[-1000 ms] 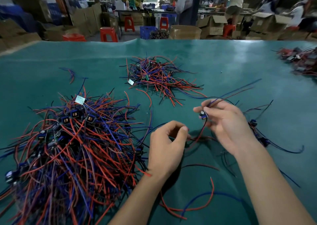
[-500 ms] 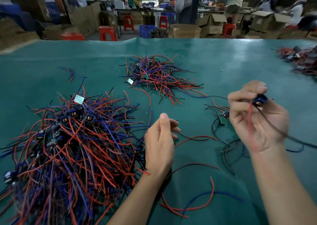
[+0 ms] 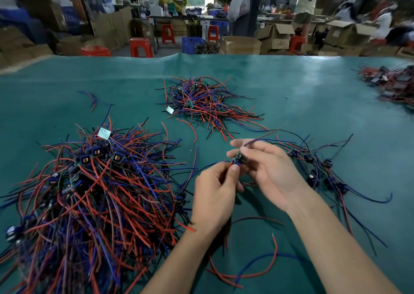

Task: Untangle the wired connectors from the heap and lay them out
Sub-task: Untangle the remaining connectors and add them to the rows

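A big heap of tangled red, blue and black wired connectors (image 3: 89, 195) fills the near left of the green table (image 3: 291, 96). Just right of it, above the table, my left hand (image 3: 215, 193) and my right hand (image 3: 268, 170) meet. Both pinch one small wired connector (image 3: 238, 158) between thumb and fingers; its blue wire arcs up and right over my right hand. To the right, a row of separated connectors (image 3: 318, 172) lies spread out, their wires trailing away.
A second, smaller heap (image 3: 201, 101) sits at the table's middle far side. A dark red pile (image 3: 394, 85) lies at the far right edge. Loose red and blue wire offcuts (image 3: 253, 269) lie near my forearms. Stools, cardboard boxes and people stand beyond the table.
My right hand swung out to the right with a connector, then came back to the middle. My left hand has risen off the table, and both hands now pinch one connector.
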`<state>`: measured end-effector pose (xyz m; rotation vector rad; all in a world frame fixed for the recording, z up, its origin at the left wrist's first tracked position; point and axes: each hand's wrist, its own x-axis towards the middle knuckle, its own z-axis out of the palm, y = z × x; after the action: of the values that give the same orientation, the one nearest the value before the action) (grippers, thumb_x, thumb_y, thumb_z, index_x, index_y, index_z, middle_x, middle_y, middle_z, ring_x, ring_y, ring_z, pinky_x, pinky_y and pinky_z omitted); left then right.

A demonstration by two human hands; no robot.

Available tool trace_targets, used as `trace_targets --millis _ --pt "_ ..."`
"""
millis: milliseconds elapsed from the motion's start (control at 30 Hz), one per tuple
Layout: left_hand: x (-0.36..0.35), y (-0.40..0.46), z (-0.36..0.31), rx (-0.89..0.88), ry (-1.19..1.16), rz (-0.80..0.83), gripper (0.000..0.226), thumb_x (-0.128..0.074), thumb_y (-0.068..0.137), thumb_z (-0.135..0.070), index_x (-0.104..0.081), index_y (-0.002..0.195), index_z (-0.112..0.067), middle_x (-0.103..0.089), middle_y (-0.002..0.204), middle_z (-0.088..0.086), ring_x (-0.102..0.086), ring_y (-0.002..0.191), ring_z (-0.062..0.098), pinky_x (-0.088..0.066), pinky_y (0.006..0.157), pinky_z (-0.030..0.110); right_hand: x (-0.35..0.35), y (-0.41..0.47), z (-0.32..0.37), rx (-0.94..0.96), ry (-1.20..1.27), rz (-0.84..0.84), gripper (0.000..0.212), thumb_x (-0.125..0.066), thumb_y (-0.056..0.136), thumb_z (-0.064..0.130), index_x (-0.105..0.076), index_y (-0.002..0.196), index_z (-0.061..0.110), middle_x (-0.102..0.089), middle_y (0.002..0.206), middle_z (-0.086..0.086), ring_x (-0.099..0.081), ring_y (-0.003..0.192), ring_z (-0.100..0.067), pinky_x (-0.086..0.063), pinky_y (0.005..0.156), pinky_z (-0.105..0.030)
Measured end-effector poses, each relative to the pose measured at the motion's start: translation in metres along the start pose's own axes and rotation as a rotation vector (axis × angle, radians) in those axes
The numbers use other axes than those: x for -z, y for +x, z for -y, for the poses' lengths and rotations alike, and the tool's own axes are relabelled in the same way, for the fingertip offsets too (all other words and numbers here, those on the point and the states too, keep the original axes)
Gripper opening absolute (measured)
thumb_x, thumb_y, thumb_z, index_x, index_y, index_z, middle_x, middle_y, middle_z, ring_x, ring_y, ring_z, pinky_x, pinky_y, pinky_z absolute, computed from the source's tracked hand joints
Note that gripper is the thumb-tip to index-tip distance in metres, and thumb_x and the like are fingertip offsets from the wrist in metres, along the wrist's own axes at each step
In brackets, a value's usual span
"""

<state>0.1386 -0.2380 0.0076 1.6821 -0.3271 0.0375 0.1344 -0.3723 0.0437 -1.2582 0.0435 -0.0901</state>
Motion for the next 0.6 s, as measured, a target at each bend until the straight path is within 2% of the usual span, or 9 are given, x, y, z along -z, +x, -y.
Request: trace_targets --millis 100,233,300,400,600 --pt "0.0 0.0 0.0 -0.015 0.026 -0.019 0.036 -0.051 0.103 -0.02 -0.059 0.07 -0.01 -0.058 0.056 -0.002 -0.046 0.05 0.013 -0.045 0.058 0.044 -0.002 0.0 -0.003 0.008 -0.025 -0.063 0.013 -0.063 0.093 0.006 -0.073 0.093 -0.001 -0.075 0.092 -0.015 -0.07 0.079 -0.018 -0.058 0.067 -0.025" --pt "0.0 0.001 0.001 -0.043 0.065 -0.039 0.032 -0.051 0.103 -0.022 -0.056 0.074 -0.011 -0.049 0.056 -0.005 -0.04 0.055 0.016 -0.041 0.057 0.042 -0.002 0.0 -0.002 0.057 -0.069 -0.071 0.012 -0.068 0.088 0.006 -0.076 0.081 0.003 -0.074 0.087 -0.015 -0.069 0.078 -0.02 -0.058 0.069 -0.027" --pt "0.0 0.001 0.002 -0.066 0.068 -0.035 0.029 -0.051 0.103 -0.021 -0.057 0.077 -0.008 -0.043 0.057 -0.006 -0.035 0.057 0.016 -0.035 0.056 0.041 0.0 0.0 -0.002 0.107 -0.191 -0.122 0.018 -0.07 0.09 0.004 -0.078 0.074 0.009 -0.075 0.084 -0.015 -0.069 0.077 -0.019 -0.057 0.068 -0.028" --pt "-0.001 0.001 0.003 -0.098 0.13 -0.007 0.027 -0.053 0.102 -0.021 -0.059 0.078 -0.008 -0.038 0.049 -0.01 -0.029 0.052 0.009 -0.026 0.053 0.033 0.007 0.003 -0.002 0.233 -0.411 -0.294 0.023 -0.075 0.089 0.007 -0.076 0.068 0.017 -0.076 0.074 -0.003 -0.068 0.069 -0.009 -0.053 0.061 -0.021" --pt "0.0 -0.001 0.003 -0.115 0.157 0.044 0.027 -0.054 0.101 -0.023 -0.06 0.077 -0.012 -0.045 0.051 -0.013 -0.037 0.052 0.007 -0.027 0.054 0.024 0.03 0.008 0.01 0.338 -0.342 -0.635 0.023 -0.076 0.089 0.009 -0.071 0.07 0.021 -0.074 0.068 0.005 -0.068 0.065 -0.005 -0.047 0.05 -0.016"
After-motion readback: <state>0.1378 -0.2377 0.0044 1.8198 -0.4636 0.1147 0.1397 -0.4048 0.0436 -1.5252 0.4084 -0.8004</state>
